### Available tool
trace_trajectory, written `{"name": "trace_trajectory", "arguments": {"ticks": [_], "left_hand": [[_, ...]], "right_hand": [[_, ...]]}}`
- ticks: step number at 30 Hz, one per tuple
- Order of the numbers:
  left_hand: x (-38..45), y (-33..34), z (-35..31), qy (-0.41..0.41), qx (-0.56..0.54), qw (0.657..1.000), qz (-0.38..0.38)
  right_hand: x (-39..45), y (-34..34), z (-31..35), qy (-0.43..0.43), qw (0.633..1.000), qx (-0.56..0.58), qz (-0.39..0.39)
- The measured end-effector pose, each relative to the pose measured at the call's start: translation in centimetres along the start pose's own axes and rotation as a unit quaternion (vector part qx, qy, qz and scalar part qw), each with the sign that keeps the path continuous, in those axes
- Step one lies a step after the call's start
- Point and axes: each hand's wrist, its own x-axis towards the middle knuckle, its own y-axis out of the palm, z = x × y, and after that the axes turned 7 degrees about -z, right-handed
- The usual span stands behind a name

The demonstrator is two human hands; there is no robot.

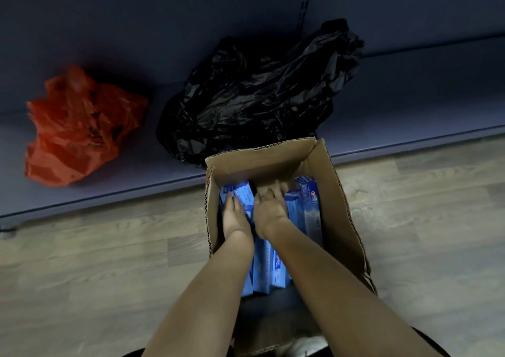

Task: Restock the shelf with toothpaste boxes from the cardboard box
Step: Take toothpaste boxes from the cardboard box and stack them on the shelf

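Observation:
An open cardboard box (336,192) stands on the floor against the low shelf (410,105). Several blue toothpaste boxes (308,206) stand and lie inside it. Both my forearms reach down into the box. My left hand (233,216) lies on a toothpaste box (241,191) at the left side, with its fingers curled down around that box. Beside it at the middle of the box, my right hand (269,206) has its fingers straight and spread, touching the toothpaste boxes there. The boxes under my arms are partly hidden.
A crumpled black plastic bag (259,91) lies on the shelf right behind the cardboard box. An orange plastic bag (79,127) lies on the shelf further left. Wooden floor (95,261) lies on both sides of the box.

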Motion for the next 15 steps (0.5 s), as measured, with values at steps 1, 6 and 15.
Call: {"name": "trace_trajectory", "arguments": {"ticks": [1,6,15], "left_hand": [[-0.4,-0.2,0.0,0.014,0.026,1.0,0.002],[-2.4,-0.6,-0.1,0.073,0.095,0.993,-0.009],[-3.0,0.7,-0.6,0.081,0.013,0.996,-0.028]], "right_hand": [[-0.2,-0.2,0.0,0.004,1.0,0.02,-0.009],[-2.2,-0.6,0.0,0.005,0.983,0.161,-0.092],[-6.6,-0.5,1.2,0.057,0.931,0.292,-0.209]]}}
